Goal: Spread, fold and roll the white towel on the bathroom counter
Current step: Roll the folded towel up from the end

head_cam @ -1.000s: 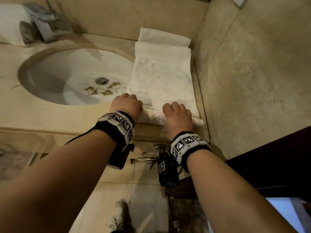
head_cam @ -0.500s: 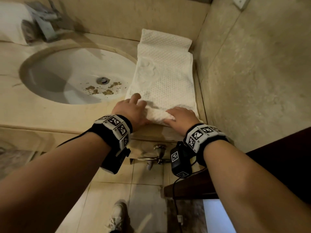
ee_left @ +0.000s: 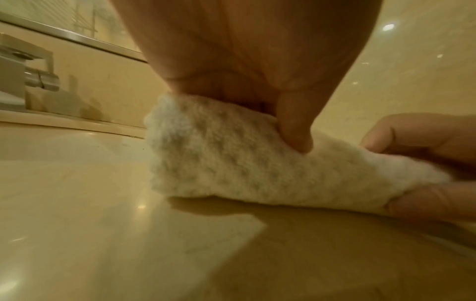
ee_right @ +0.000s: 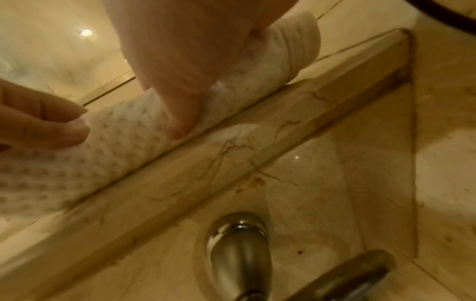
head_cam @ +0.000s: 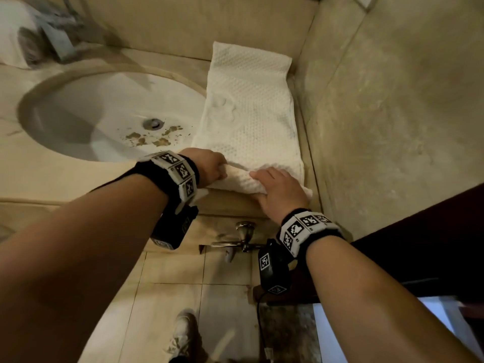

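Note:
The white towel [head_cam: 248,113] lies as a long folded strip on the counter [head_cam: 52,179], between the sink and the right wall. Its near end is rolled up at the counter's front edge [ee_left: 231,158] [ee_right: 115,142]. My left hand [head_cam: 209,166] grips the roll's left end, with the thumb [ee_left: 293,126] pressed into the cloth. My right hand [head_cam: 277,187] wraps over the roll's right part, fingers on top and the thumb [ee_right: 180,114] against its near side. The strip's far end runs up against the back wall.
The oval sink [head_cam: 91,113], with brown specks near its drain, lies left of the towel. A faucet [head_cam: 57,40] stands at the back left, beside another white cloth [head_cam: 10,35]. The side wall [head_cam: 392,113] is close on the right. A metal fitting [head_cam: 245,231] sits below the counter edge.
The near end of the towel has been rolled away from me and the roll has grown thicker. My left hand has shifted to its left end, and my right hand now lies over it.

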Demonstrator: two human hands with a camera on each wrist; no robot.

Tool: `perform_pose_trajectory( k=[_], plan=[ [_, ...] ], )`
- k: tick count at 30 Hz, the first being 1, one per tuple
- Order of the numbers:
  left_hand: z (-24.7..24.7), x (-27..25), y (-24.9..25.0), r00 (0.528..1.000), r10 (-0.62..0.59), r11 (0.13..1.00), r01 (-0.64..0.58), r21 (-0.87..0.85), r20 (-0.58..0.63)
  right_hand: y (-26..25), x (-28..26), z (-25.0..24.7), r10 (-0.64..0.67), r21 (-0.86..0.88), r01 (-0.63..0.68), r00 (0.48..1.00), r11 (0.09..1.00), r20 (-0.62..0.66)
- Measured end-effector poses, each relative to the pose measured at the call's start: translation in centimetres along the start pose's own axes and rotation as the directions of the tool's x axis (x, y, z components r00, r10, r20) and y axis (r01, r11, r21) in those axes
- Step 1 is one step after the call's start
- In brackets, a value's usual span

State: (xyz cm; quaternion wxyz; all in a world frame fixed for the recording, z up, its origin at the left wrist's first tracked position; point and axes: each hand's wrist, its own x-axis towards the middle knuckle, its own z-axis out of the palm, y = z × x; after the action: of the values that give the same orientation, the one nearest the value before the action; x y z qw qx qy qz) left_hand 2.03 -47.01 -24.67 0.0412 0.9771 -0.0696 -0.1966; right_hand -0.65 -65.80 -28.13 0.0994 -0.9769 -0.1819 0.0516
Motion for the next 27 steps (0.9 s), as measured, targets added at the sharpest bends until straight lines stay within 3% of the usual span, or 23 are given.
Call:
perform_pose_trajectory(
  k=[3,5,7,9,14,18,22,27],
  plan=[
    [0.5,-0.9,0.0,0.999,0.020,0.998,-0.022,-0.052,-0.043,-0.1,0.1,-1.0,0.015,0.084,-0.022,0.997,0.996,0.079],
    [1.5,-1.4,0.0,0.983,0.073,0.997,-0.068,0.033,-0.169,-0.1,0.5,-2.0,0.017,0.080,-0.030,0.987,0.996,0.157],
    [2.6,-1.8,-0.2,0.946,0.126,0.987,-0.088,0.137,-0.299,-0.3,0.8,-2.9,0.034,0.023,-0.040,0.976,0.999,0.216],
    [3.3,-2.2,-0.4,0.935,0.137,0.983,-0.087,0.165,-0.326,-0.6,1.1,-3.0,0.049,-0.069,-0.035,0.975,0.997,0.215],
    [4.2,-2.2,-0.5,0.944,0.146,0.943,-0.044,0.329,-0.295,-0.5,1.5,-1.6,0.082,-0.119,-0.070,0.991,0.991,0.103],
    [3.1,-1.1,0.2,0.959,0.098,0.972,-0.036,0.230,-0.265,-0.8,0.6,-0.2,0.051,-0.143,-0.055,0.998,0.988,-0.034],
    [2.3,-0.9,0.2,0.974,0.068,0.990,-0.039,0.137,-0.214,0.1,-0.3,-0.2,0.004,-0.164,0.006,0.998,0.986,0.059],
    [0.4,-0.7,-0.2,0.999,0.040,0.995,-0.041,0.094,0.010,0.2,-0.4,-1.1,-0.013,-0.046,0.014,1.000,0.999,0.029]
  ],
)
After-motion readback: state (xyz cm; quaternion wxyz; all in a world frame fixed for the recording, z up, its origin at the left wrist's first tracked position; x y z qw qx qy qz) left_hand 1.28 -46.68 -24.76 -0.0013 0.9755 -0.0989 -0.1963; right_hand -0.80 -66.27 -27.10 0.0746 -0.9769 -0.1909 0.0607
